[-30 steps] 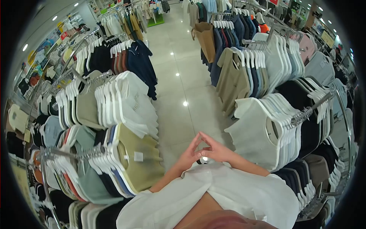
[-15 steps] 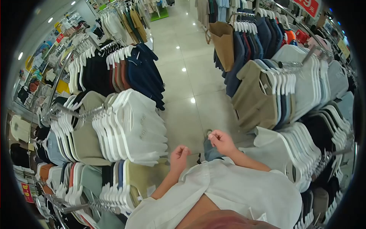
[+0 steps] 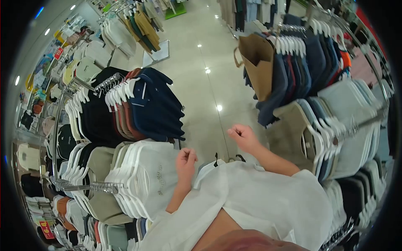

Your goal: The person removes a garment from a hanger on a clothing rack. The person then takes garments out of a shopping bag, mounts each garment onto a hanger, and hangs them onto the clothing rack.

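Observation:
My left hand (image 3: 185, 162) is raised in front of my body with its fingers curled in, and no object shows in it. It is nearest to the white T-shirts (image 3: 157, 165) hanging on the left rack. Farther forward, my right hand (image 3: 244, 138) is also loosely closed with nothing visible in it. To its right hangs an olive-brown T-shirt (image 3: 291, 125) at the front of a row on white hangers. Both hands are over the aisle, apart from the clothes.
A brown paper bag (image 3: 258, 69) hangs at the right rack by navy garments. Ahead on the left are dark blue polo shirts (image 3: 153, 108). Metal rails (image 3: 90, 187) stick out toward the tiled aisle (image 3: 209, 92), which runs forward between the racks.
My view has moved forward along the aisle, so the racks and paper bag appear closer and lower. Both hands stay curled in front of me; the left one sits slightly farther left.

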{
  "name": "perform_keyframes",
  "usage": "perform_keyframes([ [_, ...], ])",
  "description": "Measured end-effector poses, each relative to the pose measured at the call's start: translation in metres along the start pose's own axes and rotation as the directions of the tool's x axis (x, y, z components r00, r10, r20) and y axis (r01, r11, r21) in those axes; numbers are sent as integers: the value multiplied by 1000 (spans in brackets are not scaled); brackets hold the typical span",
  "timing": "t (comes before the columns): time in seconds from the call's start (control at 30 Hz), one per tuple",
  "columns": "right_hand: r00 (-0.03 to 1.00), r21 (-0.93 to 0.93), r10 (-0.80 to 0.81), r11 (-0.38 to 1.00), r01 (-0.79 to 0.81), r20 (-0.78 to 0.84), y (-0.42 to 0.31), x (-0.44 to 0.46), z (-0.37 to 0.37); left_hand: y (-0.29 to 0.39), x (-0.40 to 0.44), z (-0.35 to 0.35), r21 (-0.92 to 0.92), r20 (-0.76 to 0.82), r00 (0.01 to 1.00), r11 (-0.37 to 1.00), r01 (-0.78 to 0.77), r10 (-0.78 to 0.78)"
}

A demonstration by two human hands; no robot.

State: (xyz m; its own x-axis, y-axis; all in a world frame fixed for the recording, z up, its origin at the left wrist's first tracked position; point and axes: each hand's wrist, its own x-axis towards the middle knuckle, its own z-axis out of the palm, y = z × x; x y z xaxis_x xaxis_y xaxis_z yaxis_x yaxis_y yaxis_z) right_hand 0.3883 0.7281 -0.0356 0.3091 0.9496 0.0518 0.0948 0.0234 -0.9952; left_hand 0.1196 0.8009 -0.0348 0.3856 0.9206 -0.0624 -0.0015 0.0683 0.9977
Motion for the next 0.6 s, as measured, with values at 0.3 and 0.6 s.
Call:
perform_keyframes([
  [0.3,990,66,-32,998,23,140,13,115,-12,-20,140,10,-178,423,904,984,12,66],
  [0.6,985,14,-13,1000,11,172,7,237,-6,16,351,63,-83,839,541,996,37,49],
])
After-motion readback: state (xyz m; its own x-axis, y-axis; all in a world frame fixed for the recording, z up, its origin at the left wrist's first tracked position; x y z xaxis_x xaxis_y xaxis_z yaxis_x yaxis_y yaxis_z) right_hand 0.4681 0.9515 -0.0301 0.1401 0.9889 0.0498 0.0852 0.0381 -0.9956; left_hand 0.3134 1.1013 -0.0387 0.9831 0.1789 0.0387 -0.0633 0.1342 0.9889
